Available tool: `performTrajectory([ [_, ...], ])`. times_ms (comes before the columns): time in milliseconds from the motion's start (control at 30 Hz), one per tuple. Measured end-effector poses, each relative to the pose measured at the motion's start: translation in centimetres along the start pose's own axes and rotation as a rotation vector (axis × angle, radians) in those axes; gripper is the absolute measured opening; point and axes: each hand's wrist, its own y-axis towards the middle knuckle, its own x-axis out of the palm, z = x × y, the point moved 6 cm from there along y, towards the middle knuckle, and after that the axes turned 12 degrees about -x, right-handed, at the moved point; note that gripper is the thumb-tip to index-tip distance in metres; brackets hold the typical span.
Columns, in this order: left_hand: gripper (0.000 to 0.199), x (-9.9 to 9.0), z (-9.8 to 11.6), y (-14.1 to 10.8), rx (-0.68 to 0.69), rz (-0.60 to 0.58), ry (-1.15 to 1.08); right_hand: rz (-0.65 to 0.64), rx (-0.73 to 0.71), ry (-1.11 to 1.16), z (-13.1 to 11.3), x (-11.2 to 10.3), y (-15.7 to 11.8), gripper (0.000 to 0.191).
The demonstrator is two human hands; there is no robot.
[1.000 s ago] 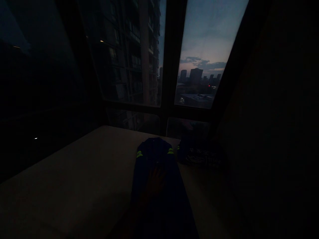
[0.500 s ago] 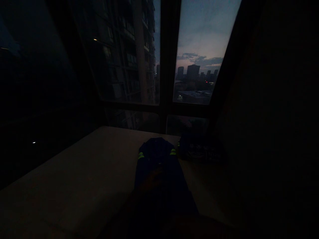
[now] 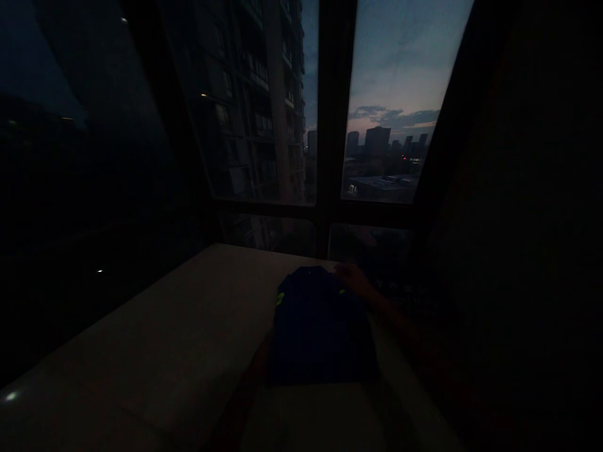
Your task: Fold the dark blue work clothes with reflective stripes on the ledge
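A dark blue garment (image 3: pixel 323 333) with yellow-green stripes lies folded on the pale table, its collar end toward the window and its near edge straight. My right hand (image 3: pixel 351 276) is at the garment's upper right corner; its fingers are too dark to read clearly. At the lower left side of the garment my left hand (image 3: pixel 264 358) shows only as a dim shape, with its fingers lost in the dark. Whether either hand grips the cloth cannot be made out.
The pale table (image 3: pixel 179 314) stretches to the left and ends at the windows. Behind my right forearm sits a dark package (image 3: pixel 405 289) with faint lettering. Window frames (image 3: pixel 330 125) rise beyond the table, and a dark wall stands at the right.
The garment's lower part has been folded up, so it is shorter, and bare table shows below it. My right hand has moved to its upper right corner. The view has shifted slightly left.
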Motion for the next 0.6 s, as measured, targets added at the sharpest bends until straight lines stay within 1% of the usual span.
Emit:
performTrajectory([
  [67,0.057,0.5,-0.3,0.7,-0.033,0.001,-0.009,0.051,0.080,-0.020,2.7,1.1,-5.3,0.035],
  [133,0.061,0.8,-0.4,1.3,-0.071,0.000,-0.026,0.119,0.166,-0.052,5.4,2.2,-10.6,0.043],
  [167,0.062,1.0,-0.3,1.5,-0.092,0.004,-0.036,0.151,0.191,-0.062,6.6,2.8,-12.8,0.048],
  [233,0.061,1.2,0.2,1.6,-0.121,0.015,-0.049,0.281,0.252,-0.051,8.8,3.6,-16.1,0.059],
  [267,0.059,1.3,0.5,1.6,-0.126,0.022,-0.049,0.330,0.301,-0.017,9.8,4.1,-17.1,0.065],
  [300,0.058,1.4,0.8,1.5,-0.126,0.030,-0.044,0.359,0.359,0.037,10.7,4.6,-17.7,0.071],
  [333,0.058,1.5,1.1,1.5,-0.117,0.042,-0.040,0.360,0.417,0.106,11.4,5.3,-17.9,0.077],
  [400,0.058,1.4,1.5,1.3,-0.081,0.084,-0.035,0.311,0.502,0.235,12.2,6.6,-17.7,0.083],
  [433,0.058,1.1,1.4,1.2,-0.064,0.120,-0.034,0.292,0.519,0.277,12.2,7.1,-17.5,0.082],
  [533,0.055,-0.4,-0.1,0.5,-0.050,0.227,-0.033,0.305,0.492,0.312,11.4,7.5,-17.1,0.078],
  [600,0.054,-1.3,-1.8,-0.2,-0.066,0.246,-0.024,0.300,0.463,0.301,10.9,7.8,-17.7,0.076],
])
